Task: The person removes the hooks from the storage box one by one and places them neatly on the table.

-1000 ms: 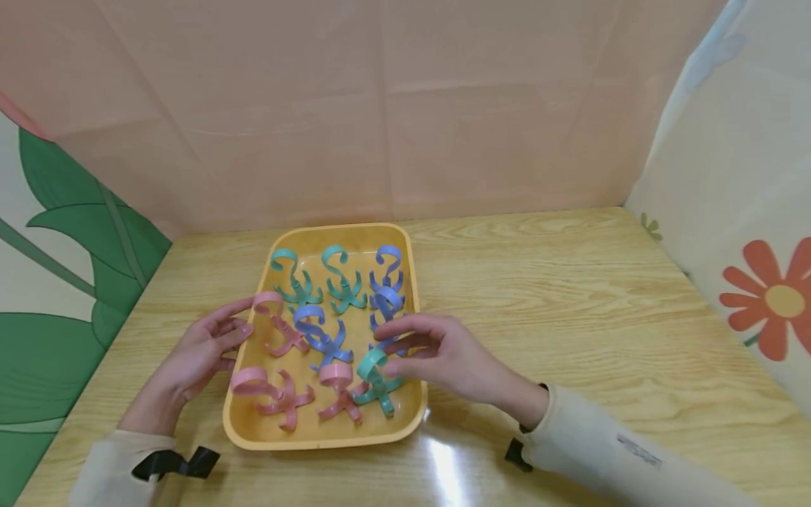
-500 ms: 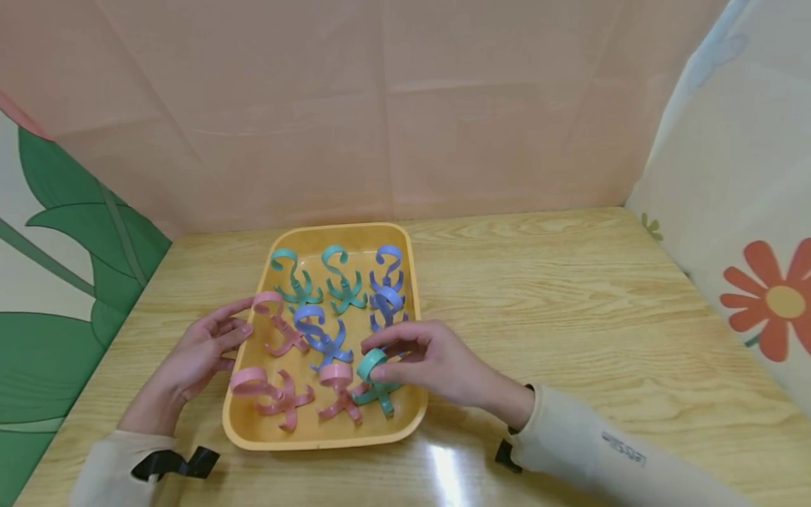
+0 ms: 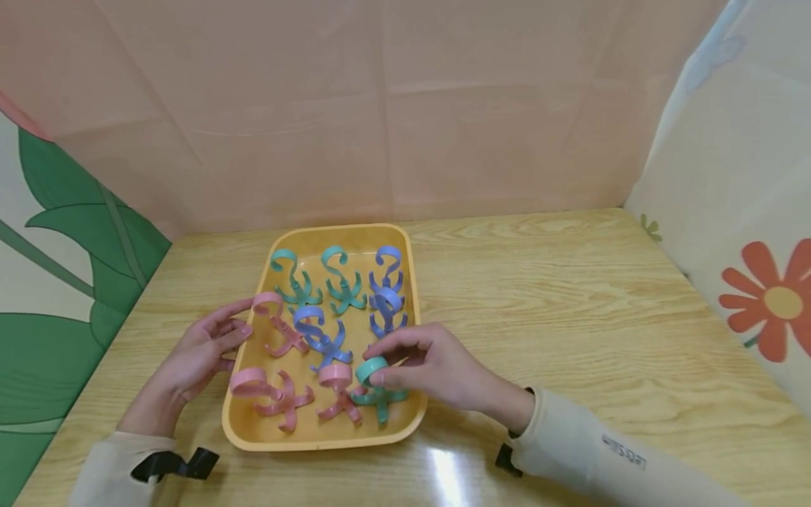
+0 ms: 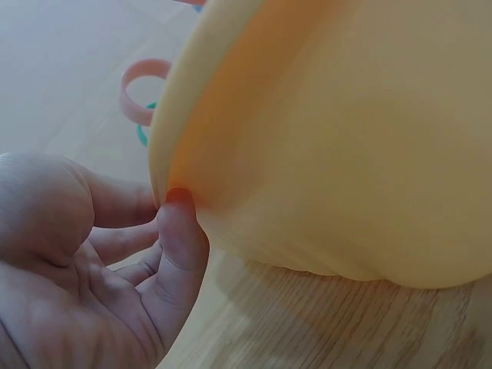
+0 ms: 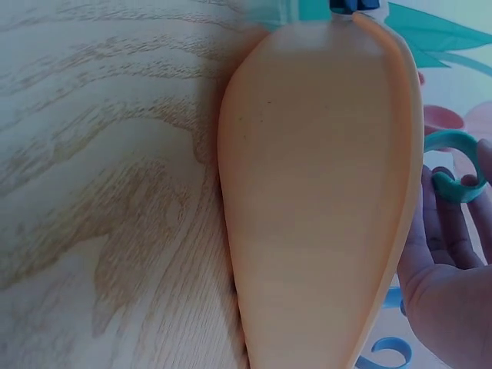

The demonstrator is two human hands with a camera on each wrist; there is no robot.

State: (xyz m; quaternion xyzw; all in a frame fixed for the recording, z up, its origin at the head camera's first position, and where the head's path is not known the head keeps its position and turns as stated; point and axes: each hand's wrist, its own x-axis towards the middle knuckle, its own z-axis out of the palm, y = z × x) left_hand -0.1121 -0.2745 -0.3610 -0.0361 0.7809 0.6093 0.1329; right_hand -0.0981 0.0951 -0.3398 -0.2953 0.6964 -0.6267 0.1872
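Observation:
A yellow tray [image 3: 317, 446] on the table holds several plastic hooks, each with a curled top above a four-pronged claw. On its left side, my left hand [image 3: 201, 355] pinches the rim; the left wrist view shows my thumb and fingers meeting at the tray's edge [image 4: 184, 108]. Over the front right corner, my right hand [image 3: 437, 367] pinches the curl of a teal hook [image 3: 381, 403], whose prongs are low inside the tray. In the right wrist view the teal curl [image 5: 455, 140] is between thumb and fingers, beyond the tray wall [image 5: 323, 192].
A pink hook [image 3: 338, 398] stands just left of the teal one, with another pink hook [image 3: 288, 400] farther left. Blue hooks, such as the middle one [image 3: 329, 346], and two more teal hooks [image 3: 345, 289] lie behind. The wood table [image 3: 538, 296] extends right, toward a patterned wall sheet [image 3: 728, 211].
My right hand has moved left and slightly toward me, and its fingers have come together on the teal hook. That hook has turned a little. My left hand stays on the rim.

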